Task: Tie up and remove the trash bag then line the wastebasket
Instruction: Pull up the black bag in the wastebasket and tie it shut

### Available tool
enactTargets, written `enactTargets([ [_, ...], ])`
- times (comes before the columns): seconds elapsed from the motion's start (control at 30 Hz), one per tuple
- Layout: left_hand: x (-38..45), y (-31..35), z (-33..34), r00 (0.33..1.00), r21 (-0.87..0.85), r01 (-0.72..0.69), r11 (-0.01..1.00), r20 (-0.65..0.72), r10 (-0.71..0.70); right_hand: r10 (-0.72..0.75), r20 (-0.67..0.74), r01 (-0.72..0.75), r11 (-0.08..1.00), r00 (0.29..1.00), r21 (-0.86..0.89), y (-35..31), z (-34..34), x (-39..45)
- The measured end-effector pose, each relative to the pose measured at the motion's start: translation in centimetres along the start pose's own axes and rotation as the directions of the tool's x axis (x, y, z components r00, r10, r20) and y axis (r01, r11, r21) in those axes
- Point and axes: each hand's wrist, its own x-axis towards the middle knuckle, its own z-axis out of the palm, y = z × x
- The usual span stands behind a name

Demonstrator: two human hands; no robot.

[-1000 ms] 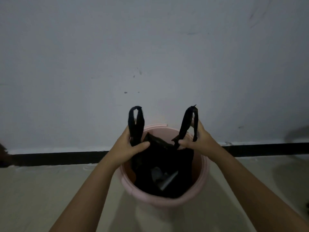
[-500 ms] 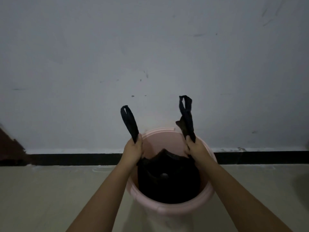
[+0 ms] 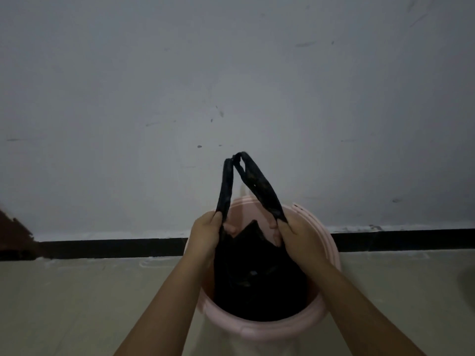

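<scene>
A round pink wastebasket (image 3: pixel 331 247) stands on the floor against the wall. A black trash bag (image 3: pixel 259 283) sits inside it, its mouth pulled up. My left hand (image 3: pixel 207 233) grips the bag's left handle (image 3: pixel 225 188) at its base. My right hand (image 3: pixel 298 236) grips the right handle (image 3: pixel 259 186) the same way. Both handles stand up above the rim and lean inward, their tips touching at the top. What is in the bag is too dark to make out.
A grey-white wall (image 3: pixel 231 86) rises right behind the wastebasket, with a black baseboard (image 3: pixel 115 247) along its foot. Beige floor (image 3: pixel 77 304) lies on both sides. A dark brown object (image 3: pixel 12 235) shows at the left edge.
Both hands slid down to the base of the handles and moved closer together. The handle tips, apart before, now lean inward and meet above the wastebasket.
</scene>
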Motion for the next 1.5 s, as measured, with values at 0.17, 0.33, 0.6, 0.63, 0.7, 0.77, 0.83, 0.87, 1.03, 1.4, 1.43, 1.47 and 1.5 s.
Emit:
enactTargets([
  [0.17, -1.0, -0.1, 0.7, 0.996, -0.04, -0.015, 0.999, 0.086, 0.019, -0.209, 0.092, 0.225, 0.946, 0.974, -0.231, -2.0, 0.0, -1.1],
  [0.33, -1.8, -0.2, -0.4, 0.97, 0.22, -0.201, 0.954, 0.178, 0.163, -0.297, 0.169, 0.342, 0.828, 0.94, -0.445, -1.5, 0.3, -1.2],
  [0.6, -1.5, -0.9, -0.8, 0.98, -0.232, 0.071, 0.97, 0.195, -0.025, -0.189, 0.531, 0.469, 0.753, 0.826, -0.46, -2.3, 1.6, -1.8],
  [0.63, -1.5, -1.0, -0.7, 0.975, -0.265, 0.096, 0.959, 0.22, -0.037, -0.184, 0.541, 0.464, 0.768, 0.82, -0.441, -2.4, 1.3, -1.9],
  [0.7, -1.8, -1.5, -0.9, 0.927, -0.275, 0.135, 0.952, 0.375, -0.023, -0.156, 0.536, 0.395, 0.843, 0.829, -0.365, -2.3, 0.2, -2.0],
  [0.77, -2.0, -1.8, -1.4, 0.856, -0.135, 0.071, 0.988, 0.517, 0.01, -0.107, 0.541, 0.323, 0.89, 0.834, -0.322, -1.5, -0.7, -1.6],
  [0.83, -1.9, -1.8, -1.9, 0.831, 0.027, -0.091, 0.995, 0.553, 0.061, -0.032, 0.503, 0.238, 0.906, 0.864, -0.351, -1.1, -1.1, -1.1],
  [0.87, -1.8, -1.7, -1.7, 0.838, 0.09, -0.201, 0.976, 0.531, 0.124, -0.023, 0.471, 0.205, 0.918, 0.882, -0.339, -0.8, -1.2, -0.8],
  [1.03, -1.2, -1.9, 0.0, 0.839, 0.162, -0.54, 0.826, 0.184, 0.513, 0.021, 0.352, -0.059, 0.994, 0.936, 0.097, -1.2, -1.1, -0.4],
  [1.4, -1.5, -3.0, 0.7, 0.896, -0.156, -0.417, 0.895, 0.092, 0.434, 0.068, 0.51, -0.046, 0.997, 0.857, -0.056, -0.4, -1.2, -0.9],
  [1.43, -1.5, -3.2, 0.6, 0.889, -0.144, -0.429, 0.892, 0.105, 0.445, 0.074, 0.49, -0.05, 0.997, 0.869, -0.062, -0.2, -1.0, -0.9],
  [1.47, -1.7, -3.2, 0.6, 0.881, -0.125, -0.439, 0.89, 0.133, 0.454, 0.081, 0.466, -0.05, 0.996, 0.881, -0.078, -0.1, -0.8, -0.9],
  [1.5, -1.9, -3.2, 0.5, 0.87, -0.114, -0.447, 0.887, 0.172, 0.461, 0.083, 0.428, -0.043, 0.994, 0.9, -0.102, 0.1, -0.6, -0.8],
])
